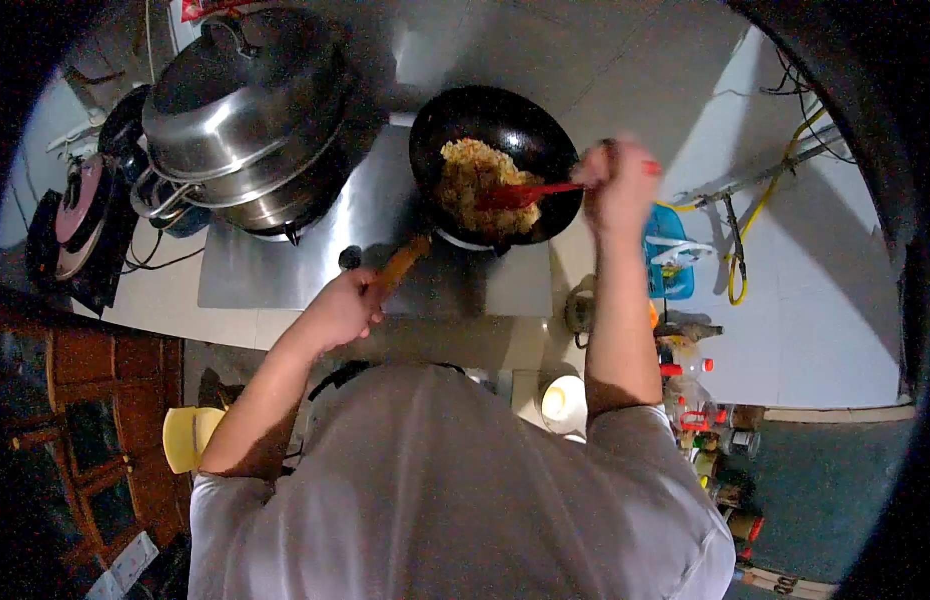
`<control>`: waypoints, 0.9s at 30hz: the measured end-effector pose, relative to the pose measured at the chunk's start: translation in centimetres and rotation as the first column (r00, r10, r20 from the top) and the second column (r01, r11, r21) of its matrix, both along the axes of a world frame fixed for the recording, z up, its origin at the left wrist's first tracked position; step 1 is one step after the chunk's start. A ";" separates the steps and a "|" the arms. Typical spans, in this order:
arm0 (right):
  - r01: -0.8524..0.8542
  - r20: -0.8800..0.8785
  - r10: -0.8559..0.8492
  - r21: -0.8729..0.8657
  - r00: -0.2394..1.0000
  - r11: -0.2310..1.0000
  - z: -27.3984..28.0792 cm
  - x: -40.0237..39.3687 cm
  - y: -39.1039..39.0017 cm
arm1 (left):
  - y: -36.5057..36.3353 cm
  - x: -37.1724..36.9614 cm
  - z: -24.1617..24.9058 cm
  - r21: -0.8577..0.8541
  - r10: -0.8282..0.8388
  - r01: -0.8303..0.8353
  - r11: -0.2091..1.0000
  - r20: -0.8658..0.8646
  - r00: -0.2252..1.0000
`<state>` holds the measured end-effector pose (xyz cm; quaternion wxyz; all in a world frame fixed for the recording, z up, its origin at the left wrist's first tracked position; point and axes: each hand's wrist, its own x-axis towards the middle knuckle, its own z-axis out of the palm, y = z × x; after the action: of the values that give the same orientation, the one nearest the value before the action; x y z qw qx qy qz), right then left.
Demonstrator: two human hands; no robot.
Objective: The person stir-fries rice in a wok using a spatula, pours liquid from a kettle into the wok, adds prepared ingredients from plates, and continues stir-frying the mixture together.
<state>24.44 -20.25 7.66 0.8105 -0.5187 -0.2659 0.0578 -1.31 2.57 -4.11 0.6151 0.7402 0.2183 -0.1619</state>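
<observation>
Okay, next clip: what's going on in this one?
A person is cooking at a steel counter. The left hand grips the wooden handle of a black wok holding fried rice. The right hand holds a red spatula, its blade in the rice. A lidded steel pot stands to the left.

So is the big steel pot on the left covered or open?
Covered. A domed steel lid with a top handle sits over the large stainless steel pot, hiding the inside; what it holds cannot be told.
</observation>
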 end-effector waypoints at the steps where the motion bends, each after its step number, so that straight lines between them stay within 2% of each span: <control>1: 0.116 0.031 -0.112 -0.203 0.993 0.972 -2.4 -0.3 1.4 | 0.1 0.0 -0.8 -0.066 -0.007 0.010 0.998 0.044 0.999; 2: 0.230 0.091 -0.212 -0.389 0.973 0.892 -3.5 -0.3 2.2 | -0.1 0.1 -0.5 -0.069 -0.014 0.018 0.997 0.051 0.999; 4: 0.266 0.146 -0.226 -0.381 0.963 0.885 -0.1 -0.6 2.2 | -0.2 -0.1 0.6 0.003 -0.007 0.007 1.000 0.044 0.999; 5: 0.215 0.045 -0.210 -0.265 0.977 0.940 1.6 -0.7 1.2 | -0.3 -0.5 -0.3 -0.005 -0.008 0.008 1.000 0.035 0.999; 6: 0.167 -0.039 -0.174 -0.130 0.984 0.977 2.6 -0.3 1.1 | 0.0 -0.3 -1.7 -0.100 0.013 -0.005 0.995 0.080 0.997; 7: 0.165 -0.034 -0.171 -0.131 0.985 0.978 1.6 0.1 1.6 | 0.2 0.0 -2.1 -0.196 0.035 -0.011 0.981 0.122 0.992; 8: 0.245 0.066 -0.236 -0.256 0.970 0.935 -0.7 0.4 2.0 | 0.3 -0.2 -2.3 -0.202 0.034 -0.010 0.979 0.118 0.992; 9: 0.333 0.176 -0.287 -0.365 0.942 0.870 -3.0 0.8 2.4 | 0.4 -0.1 -1.9 -0.138 -0.011 0.027 0.990 0.118 0.993; 10: 0.355 0.243 -0.273 -0.425 0.931 0.833 -3.0 0.7 2.3 | 0.3 -0.1 -1.7 -0.075 -0.061 0.070 0.995 0.117 0.991; 12: 0.382 0.316 -0.252 -0.472 0.915 0.794 -1.1 0.6 2.7 | 0.5 0.0 -3.0 -0.112 -0.036 0.050 0.992 0.126 0.991; 14: 0.219 0.062 -0.210 -0.227 0.976 0.949 2.1 -0.1 1.7 | 0.4 -0.5 -3.5 -0.156 -0.010 0.028 0.987 0.117 0.993; 15: 0.120 -0.005 -0.121 -0.112 0.993 0.986 1.7 1.1 0.6 | 0.6 -0.2 -3.5 -0.150 -0.010 0.029 0.988 0.128 0.992; 16: 0.122 -0.007 -0.123 -0.116 0.992 0.986 -0.2 1.8 0.9 | 0.6 -0.1 -3.5 -0.149 -0.016 0.036 0.988 0.132 0.991; 17: 0.196 0.069 -0.183 -0.292 0.981 0.936 -2.8 2.3 1.5 | 0.4 -0.3 -3.1 -0.153 -0.022 0.041 0.987 0.128 0.992; 19: 0.244 0.035 -0.253 -0.423 0.967 0.873 -1.5 0.3 2.8 | 0.0 0.0 -1.9 -0.113 0.021 -0.009 0.994 0.110 0.994; 20: 0.241 0.042 -0.247 -0.419 0.968 0.876 0.1 0.8 3.1 | 0.4 0.4 -2.2 -0.110 0.027 -0.014 0.994 0.117 0.993; 22: 0.122 -0.097 -0.134 -0.124 0.986 0.985 2.5 1.1 1.5 | 0.5 -0.1 -3.2 -0.053 -0.070 0.079 0.996 0.153 0.986; 24: 0.124 -0.059 -0.137 -0.181 0.989 0.976 3.1 1.3 1.1 | 0.6 0.5 -3.9 -0.046 -0.035 0.042 0.998 0.147 0.989; 26: 0.258 0.109 -0.235 -0.469 0.966 0.845 -1.3 2.2 0.9 | 0.3 0.0 -4.3 -0.051 -0.009 0.015 0.999 0.121 0.993; 27: 0.270 0.157 -0.221 -0.495 0.962 0.826 -1.1 1.9 1.4 | 0.5 0.2 -4.3 0.099 -0.102 0.082 0.992 0.219 0.970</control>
<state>26.39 -18.80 6.53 0.6308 -0.7471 -0.2095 -0.0028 -1.14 3.06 -8.42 0.5937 0.7899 0.1202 -0.0961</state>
